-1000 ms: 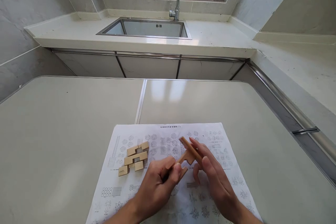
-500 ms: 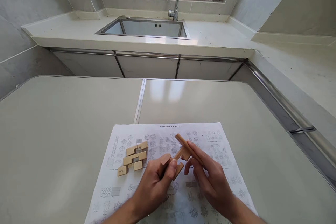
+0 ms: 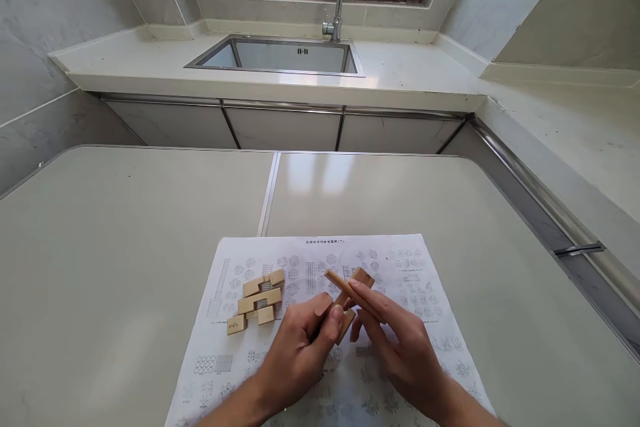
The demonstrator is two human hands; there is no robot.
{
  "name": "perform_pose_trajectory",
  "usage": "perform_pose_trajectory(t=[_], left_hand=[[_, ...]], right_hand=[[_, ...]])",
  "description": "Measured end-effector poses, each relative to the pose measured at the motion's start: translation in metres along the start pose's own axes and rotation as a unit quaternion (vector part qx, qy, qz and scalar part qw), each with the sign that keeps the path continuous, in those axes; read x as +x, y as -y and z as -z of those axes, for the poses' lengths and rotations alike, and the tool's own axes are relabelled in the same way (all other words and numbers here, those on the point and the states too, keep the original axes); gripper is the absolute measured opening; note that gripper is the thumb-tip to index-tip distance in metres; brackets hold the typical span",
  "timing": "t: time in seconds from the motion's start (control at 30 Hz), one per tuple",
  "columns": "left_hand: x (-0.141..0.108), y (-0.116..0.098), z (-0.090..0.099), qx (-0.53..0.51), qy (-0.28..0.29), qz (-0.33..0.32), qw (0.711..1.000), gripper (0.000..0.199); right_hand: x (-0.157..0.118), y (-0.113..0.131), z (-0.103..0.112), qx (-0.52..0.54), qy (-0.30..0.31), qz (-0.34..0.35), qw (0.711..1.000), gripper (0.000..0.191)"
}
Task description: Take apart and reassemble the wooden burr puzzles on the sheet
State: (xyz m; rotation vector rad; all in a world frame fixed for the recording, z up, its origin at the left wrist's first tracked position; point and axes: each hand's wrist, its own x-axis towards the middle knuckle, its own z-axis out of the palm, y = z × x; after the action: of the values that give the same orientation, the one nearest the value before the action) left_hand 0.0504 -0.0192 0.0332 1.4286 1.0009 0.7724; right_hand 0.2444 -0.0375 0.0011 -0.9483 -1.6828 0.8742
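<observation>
Stick point(image 3: 341, 285) slants lengthwise from far left to near right, pinched by right fingers point(image 3: 377, 301), left fingers point(image 3: 330, 329) clamping wooden pieces point(image 3: 346, 325).

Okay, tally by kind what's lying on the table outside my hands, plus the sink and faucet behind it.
Loose notched wooden puzzle pieces: 3
Printed diagram sheet: 1
Sink: 1
Faucet: 1
Total: 6

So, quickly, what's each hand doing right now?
Left hand: closed, holding notched wooden puzzle pieces.
Right hand: closed, holding a slim wooden puzzle piece.
</observation>
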Motion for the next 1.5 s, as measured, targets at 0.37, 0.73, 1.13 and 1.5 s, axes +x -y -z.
perform_pose_trajectory(t=[0.37, 0.73, 1.13, 1.5], left_hand=[[-0.003, 0.005, -0.006, -0.013, 0.036, -0.019, 0.999, 0.047], [-0.001, 0.001, -0.002, -0.007, 0.025, -0.015, 1.0, 0.044], [-0.004, 0.002, -0.008, 0.026, 0.063, -0.043, 0.997, 0.03], [-0.001, -0.001, -0.01, 0.052, 0.055, -0.006, 0.997, 0.043]], right_hand=[[0.002, 0.002, 0.0, -0.122, -0.048, 0.044, 0.99, 0.065], [0.005, 0.004, 0.002, -0.105, -0.062, 0.017, 0.992, 0.059], [0.006, 0.016, 0.01, -0.06, 0.001, 0.042, 0.997, 0.04], [0.01, 0.009, 0.03, 0.07, -0.108, -0.104, 0.986, 0.022]])
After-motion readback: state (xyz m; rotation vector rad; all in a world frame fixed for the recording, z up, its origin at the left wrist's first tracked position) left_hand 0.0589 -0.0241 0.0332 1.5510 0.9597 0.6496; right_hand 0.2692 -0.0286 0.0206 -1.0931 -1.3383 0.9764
